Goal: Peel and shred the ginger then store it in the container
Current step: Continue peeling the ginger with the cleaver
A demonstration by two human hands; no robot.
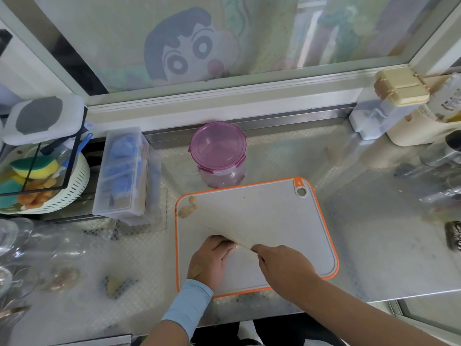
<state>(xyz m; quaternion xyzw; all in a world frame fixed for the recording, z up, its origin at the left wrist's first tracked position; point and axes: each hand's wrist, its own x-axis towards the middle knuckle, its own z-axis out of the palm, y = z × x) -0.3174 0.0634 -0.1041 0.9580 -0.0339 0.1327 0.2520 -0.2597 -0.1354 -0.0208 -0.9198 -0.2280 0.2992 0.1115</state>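
Observation:
A grey cutting board (274,216) with an orange rim lies in front of me. My left hand (212,258) holds a small piece of ginger (234,248) down on the board's near left part, fingers curled over it. My right hand (284,267) grips the handle of a knife (224,237), whose thin blade runs up-left past the left fingers. More peeled ginger pieces (187,208) lie at the board's far left corner. A round container with a purple lid (217,151) stands closed just behind the board.
A clear plastic box (124,171) with blue items stands left of the board. A white colander with sponges (37,186) is at far left. Glassware (20,248) crowds the near left, jars and holders (424,136) the right. Ginger scraps (62,278) lie on the counter at left.

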